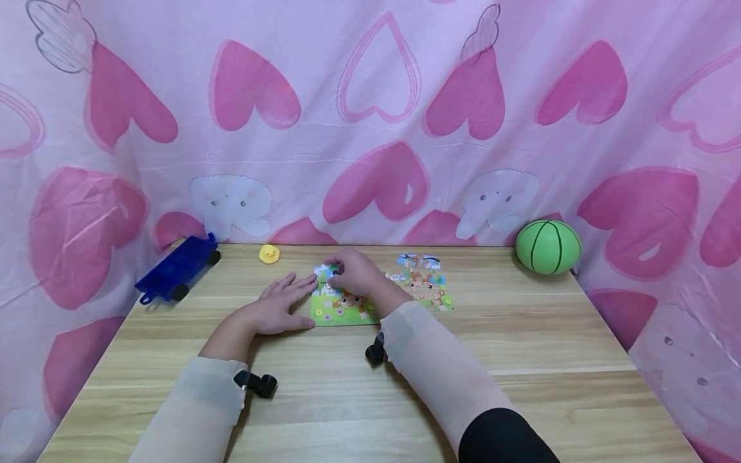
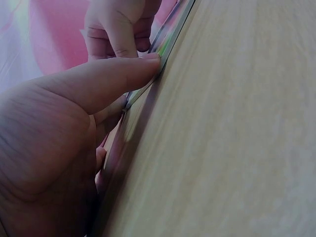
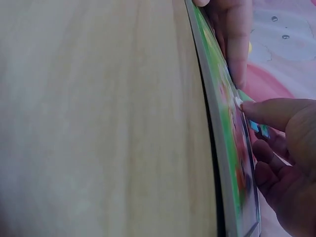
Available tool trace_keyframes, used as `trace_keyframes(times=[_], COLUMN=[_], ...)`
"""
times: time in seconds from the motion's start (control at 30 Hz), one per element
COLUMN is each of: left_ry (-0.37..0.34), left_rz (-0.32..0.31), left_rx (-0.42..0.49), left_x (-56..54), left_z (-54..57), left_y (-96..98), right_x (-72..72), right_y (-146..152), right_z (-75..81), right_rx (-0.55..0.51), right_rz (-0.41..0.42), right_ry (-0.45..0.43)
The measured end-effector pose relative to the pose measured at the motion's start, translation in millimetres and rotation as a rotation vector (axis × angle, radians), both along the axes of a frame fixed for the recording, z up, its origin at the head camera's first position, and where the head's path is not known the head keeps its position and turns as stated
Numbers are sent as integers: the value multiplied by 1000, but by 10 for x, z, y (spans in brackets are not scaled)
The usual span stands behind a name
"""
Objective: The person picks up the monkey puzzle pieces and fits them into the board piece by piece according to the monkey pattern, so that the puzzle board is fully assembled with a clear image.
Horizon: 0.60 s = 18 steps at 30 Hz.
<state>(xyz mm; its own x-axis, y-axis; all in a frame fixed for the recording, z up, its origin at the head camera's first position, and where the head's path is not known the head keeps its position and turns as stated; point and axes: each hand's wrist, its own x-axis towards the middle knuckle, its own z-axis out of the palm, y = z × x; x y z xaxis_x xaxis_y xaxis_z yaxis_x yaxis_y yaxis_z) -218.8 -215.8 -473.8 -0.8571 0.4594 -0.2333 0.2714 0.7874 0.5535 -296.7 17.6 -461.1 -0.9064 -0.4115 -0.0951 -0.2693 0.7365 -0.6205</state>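
A picture puzzle board (image 1: 343,316) with a monkey on green grass lies on the table. My left hand (image 1: 279,307) rests at its left side with fingers spread and straight. In the left wrist view the left thumb (image 2: 123,74) touches the board's edge. My right hand (image 1: 360,275) is over the upper part of the board. Between its thumb and fingers it pinches a small puzzle piece (image 3: 256,127), shown in the right wrist view close to the board's surface. The right hand hides part of the board from the head view.
Right of the board lies a group of puzzle pieces (image 1: 427,289) with a monkey picture. A blue toy cart (image 1: 176,269) stands at the back left, near a yellow rubber duck (image 1: 269,254). A green ball (image 1: 547,247) sits at the back right, before a pink curtain (image 1: 370,186).
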Motion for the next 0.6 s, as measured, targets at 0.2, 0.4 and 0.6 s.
trace_keyframes(times=[0.2, 0.4, 0.6], left_ry=[-2, -1, -10], left_rz=[-1, -3, 2], left_rx=[8, 15, 12], left_x=[10, 16, 11], left_z=[30, 33, 32], left_y=[-5, -5, 0], right_x=[-23, -41, -60], right_y=[16, 41, 75], right_z=[-15, -28, -35], right_rx=[87, 155, 197], right_rz=[76, 163, 240], right_ry=[4, 10, 14])
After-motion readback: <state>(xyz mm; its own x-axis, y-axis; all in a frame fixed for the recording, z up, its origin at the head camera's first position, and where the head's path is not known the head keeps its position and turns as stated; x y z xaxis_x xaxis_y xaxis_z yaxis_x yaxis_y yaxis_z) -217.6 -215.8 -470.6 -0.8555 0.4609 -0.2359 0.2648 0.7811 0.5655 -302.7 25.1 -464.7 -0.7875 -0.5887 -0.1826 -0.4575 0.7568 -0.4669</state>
